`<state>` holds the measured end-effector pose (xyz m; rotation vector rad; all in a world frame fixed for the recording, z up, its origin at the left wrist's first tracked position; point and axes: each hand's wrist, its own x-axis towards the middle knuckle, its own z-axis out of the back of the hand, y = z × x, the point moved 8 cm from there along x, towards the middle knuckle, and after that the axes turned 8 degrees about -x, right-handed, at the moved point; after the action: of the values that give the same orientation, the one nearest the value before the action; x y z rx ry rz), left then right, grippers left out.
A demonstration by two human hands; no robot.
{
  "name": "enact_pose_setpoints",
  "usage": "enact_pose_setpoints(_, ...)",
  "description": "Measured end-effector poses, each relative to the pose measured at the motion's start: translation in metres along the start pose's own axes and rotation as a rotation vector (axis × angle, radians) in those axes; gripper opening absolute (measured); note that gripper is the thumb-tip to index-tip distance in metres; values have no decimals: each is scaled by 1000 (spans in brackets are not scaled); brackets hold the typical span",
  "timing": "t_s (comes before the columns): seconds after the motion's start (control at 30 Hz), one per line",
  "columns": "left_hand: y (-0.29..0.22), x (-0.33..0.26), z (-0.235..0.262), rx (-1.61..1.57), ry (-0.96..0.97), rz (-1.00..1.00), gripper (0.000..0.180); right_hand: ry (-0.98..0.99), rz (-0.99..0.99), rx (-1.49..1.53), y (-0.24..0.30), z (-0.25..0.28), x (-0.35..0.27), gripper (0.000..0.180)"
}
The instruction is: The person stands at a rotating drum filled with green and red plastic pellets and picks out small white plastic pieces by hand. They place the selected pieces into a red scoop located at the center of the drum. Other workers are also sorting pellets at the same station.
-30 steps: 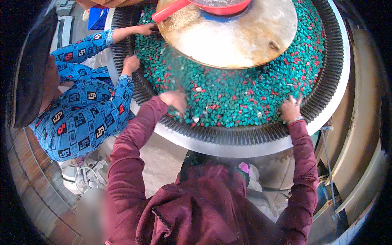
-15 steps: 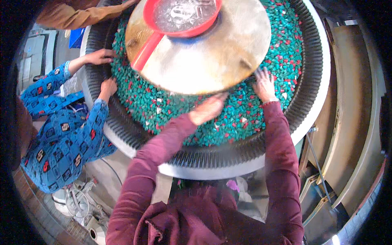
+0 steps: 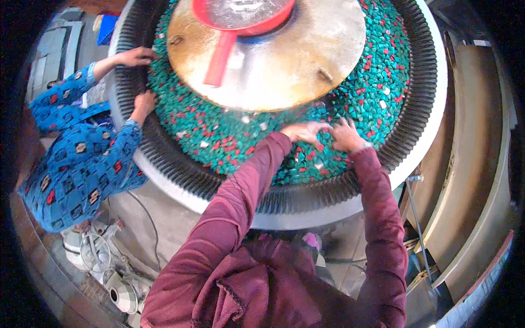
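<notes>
Small teal-green pieces [image 3: 229, 128], mixed with red ones, fill a large round tub [image 3: 432, 136] with a ribbed dark inner wall. My left hand [image 3: 306, 133] rests on the pieces in front of the round cover, its thumb and fingers apart in a curve. Close beside it, my right hand [image 3: 348, 136] reaches into the pieces with bent, separated fingers. Its fingertips touch the layer near the left hand's fingers. Neither hand visibly grips a piece. A few white bits [image 3: 383, 104] lie scattered among the green and red.
A pale, stained round cover [image 3: 262, 82] occupies the tub's middle, bearing a red long-handled pan [image 3: 221, 57] of clear contents. At left, a co-worker in a blue patterned garment [image 3: 82, 169] has both hands at the rim. Curved metal panels [image 3: 476, 136] stand at right.
My right hand has drawn nearer and lower, and my left has moved right, so they now almost meet. The pan's handle has swung rightward. The co-worker's hands stay at the rim.
</notes>
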<state>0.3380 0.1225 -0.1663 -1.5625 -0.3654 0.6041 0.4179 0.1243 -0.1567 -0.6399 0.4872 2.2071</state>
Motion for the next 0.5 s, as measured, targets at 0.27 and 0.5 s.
enact_pose_setpoints(0.27,-53,-101,-37,-710,-343,369,54,-39,-616,1493,37,13,-70,70)
enact_pose_setpoints(0.5,-95,-172,5,-20,-401,135,24,-227,-129,1637,138,61,-75,37)
